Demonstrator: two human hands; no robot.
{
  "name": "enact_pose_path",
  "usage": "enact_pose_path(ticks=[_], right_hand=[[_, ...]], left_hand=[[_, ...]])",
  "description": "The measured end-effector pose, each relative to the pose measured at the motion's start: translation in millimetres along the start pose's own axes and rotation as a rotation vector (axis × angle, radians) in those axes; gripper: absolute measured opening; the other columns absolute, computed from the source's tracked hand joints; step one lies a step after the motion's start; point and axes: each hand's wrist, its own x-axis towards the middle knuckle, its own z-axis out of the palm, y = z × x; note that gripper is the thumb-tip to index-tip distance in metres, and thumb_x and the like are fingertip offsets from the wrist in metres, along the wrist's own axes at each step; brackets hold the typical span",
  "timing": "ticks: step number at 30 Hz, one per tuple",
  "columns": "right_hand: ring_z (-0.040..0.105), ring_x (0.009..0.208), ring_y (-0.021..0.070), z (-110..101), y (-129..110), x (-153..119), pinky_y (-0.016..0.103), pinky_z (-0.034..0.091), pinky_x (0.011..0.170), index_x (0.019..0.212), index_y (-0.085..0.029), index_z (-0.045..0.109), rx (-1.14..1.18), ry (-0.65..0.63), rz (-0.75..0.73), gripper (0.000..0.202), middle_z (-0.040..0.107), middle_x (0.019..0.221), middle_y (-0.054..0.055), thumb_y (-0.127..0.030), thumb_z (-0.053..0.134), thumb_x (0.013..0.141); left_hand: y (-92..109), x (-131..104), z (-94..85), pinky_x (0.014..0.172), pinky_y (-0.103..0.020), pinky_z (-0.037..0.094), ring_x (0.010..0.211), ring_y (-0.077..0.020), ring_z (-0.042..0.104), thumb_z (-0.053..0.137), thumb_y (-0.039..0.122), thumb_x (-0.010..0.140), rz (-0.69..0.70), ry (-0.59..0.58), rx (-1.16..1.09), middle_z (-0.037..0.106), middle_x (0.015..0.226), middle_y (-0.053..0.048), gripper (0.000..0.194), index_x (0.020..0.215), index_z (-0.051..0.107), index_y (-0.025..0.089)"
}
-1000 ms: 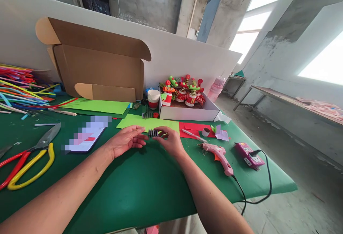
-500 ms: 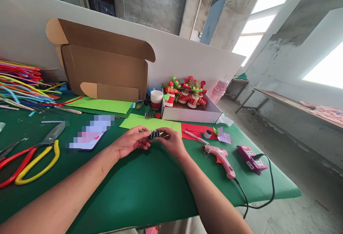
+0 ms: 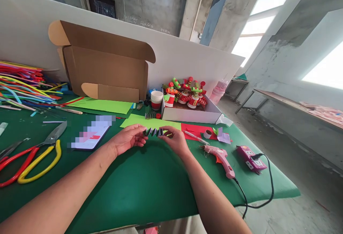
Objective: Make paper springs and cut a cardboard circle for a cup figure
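Note:
A small dark accordion-folded paper strip [image 3: 153,132] is stretched sideways between my two hands, above the green table. My left hand [image 3: 130,139] pinches its left end. At the other end, my right hand [image 3: 174,140] grips it between thumb and fingers. Just behind the hands lie a light green paper sheet [image 3: 134,121] and a red paper sheet [image 3: 191,127]. Another dark folded paper strip [image 3: 150,115] rests behind them, next to a stack of paper cups [image 3: 156,100].
A white box [image 3: 191,115] holds several decorated cup figures. On the right lie a pink glue gun [image 3: 221,159] and a purple power block [image 3: 250,159] with its cord. Scissors [image 3: 44,155], a phone [image 3: 92,135] and pipe cleaners [image 3: 24,87] lie left. Behind stands a cardboard box [image 3: 107,68].
My hands have moved apart, and the folded paper strip between them is pulled out longer than before.

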Motion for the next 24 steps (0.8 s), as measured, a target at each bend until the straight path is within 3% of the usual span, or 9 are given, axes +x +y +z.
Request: enact_pose_path(ticks=[4, 7, 9, 11, 13, 16, 21, 24], right_hand=[[0.063, 0.072, 0.016, 2.1, 2.0, -0.1, 0.03, 0.051, 0.068, 0.094, -0.021, 0.074, -0.007, -0.03, 0.021, 0.027, 0.074, 0.088, 0.002, -0.028, 0.075, 0.068], [0.062, 0.069, 0.0154, 3.2, 4.6, 0.6, 0.03, 0.05, 0.069, 0.093, -0.019, 0.074, 0.04, -0.033, 0.066, 0.029, 0.073, 0.085, 0.003, -0.031, 0.077, 0.067], [0.061, 0.069, 0.0146, 3.5, 5.8, 1.1, 0.029, 0.049, 0.069, 0.093, -0.018, 0.073, 0.099, -0.021, 0.104, 0.031, 0.072, 0.082, 0.003, -0.033, 0.078, 0.066], [0.06, 0.067, 0.0136, 3.6, 5.6, 1.0, 0.028, 0.048, 0.066, 0.093, -0.017, 0.073, 0.171, -0.017, 0.148, 0.034, 0.07, 0.078, 0.003, -0.036, 0.079, 0.065], [0.058, 0.063, 0.0121, 3.9, 3.8, 0.2, 0.027, 0.046, 0.063, 0.095, -0.016, 0.073, 0.243, -0.033, 0.192, 0.039, 0.067, 0.072, 0.001, -0.04, 0.08, 0.065], [0.055, 0.057, 0.01, 5.0, -0.6, -1.9, 0.025, 0.044, 0.059, 0.096, -0.015, 0.072, 0.334, -0.089, 0.246, 0.047, 0.064, 0.064, -0.002, -0.046, 0.082, 0.062], [0.055, 0.054, 0.0096, 7.7, -3.0, -2.1, 0.024, 0.046, 0.058, 0.089, -0.014, 0.072, 0.423, -0.143, 0.29, 0.056, 0.062, 0.06, -0.002, -0.057, 0.084, 0.056], [0.058, 0.055, 0.01, 7.2, -1.9, -0.2, 0.024, 0.048, 0.057, 0.092, -0.013, 0.072, 0.488, -0.129, 0.349, 0.062, 0.065, 0.066, 0.002, -0.07, 0.071, 0.067]], left_hand=[[-5.0, 1.3, 1.0, 0.053, -0.025, 0.049, 0.055, -0.0133, 0.059, 0.068, 0.055, 0.077, 0.084, -0.024, 0.188, 0.065, 0.068, -0.001, 0.041, 0.09, 0.052, 0.019], [-8.4, 1.3, 3.3, 0.055, -0.026, 0.047, 0.065, -0.0155, 0.059, 0.063, 0.07, 0.072, 0.311, 0.076, 0.437, 0.063, 0.081, -0.003, 0.056, 0.097, 0.055, 0.021], [-10.2, 0.1, 6.3, 0.06, -0.028, 0.049, 0.076, -0.0178, 0.059, 0.07, 0.066, 0.068, 0.486, 0.101, 0.589, 0.063, 0.099, -0.006, 0.06, 0.107, 0.058, 0.022], [-12.6, -1.7, 10.6, 0.066, -0.03, 0.05, 0.085, -0.0204, 0.059, 0.076, 0.057, 0.066, 0.594, 0.046, 0.714, 0.061, 0.113, -0.008, 0.064, 0.119, 0.057, 0.026], [-15.6, -3.0, 15.2, 0.072, -0.033, 0.051, 0.088, -0.0222, 0.059, 0.076, 0.049, 0.068, 0.644, -0.001, 0.797, 0.061, 0.116, -0.008, 0.062, 0.123, 0.057, 0.027], [-19.3, -3.1, 20.4, 0.082, -0.035, 0.051, 0.09, -0.0229, 0.061, 0.071, 0.043, 0.073, 0.707, 0.035, 0.846, 0.064, 0.108, -0.006, 0.044, 0.113, 0.062, 0.025], [-18.8, -2.7, 21.6, 0.07, -0.03, 0.049, 0.075, -0.019, 0.06, 0.063, 0.042, 0.077, 0.681, 0.107, 0.845, 0.066, 0.09, -0.003, 0.023, 0.091, 0.063, 0.023], [-18.5, -2.7, 20.3, 0.066, -0.028, 0.048, 0.068, -0.0171, 0.058, 0.065, 0.046, 0.077, 0.622, 0.111, 0.766, 0.067, 0.082, -0.001, 0.027, 0.091, 0.063, 0.023]])
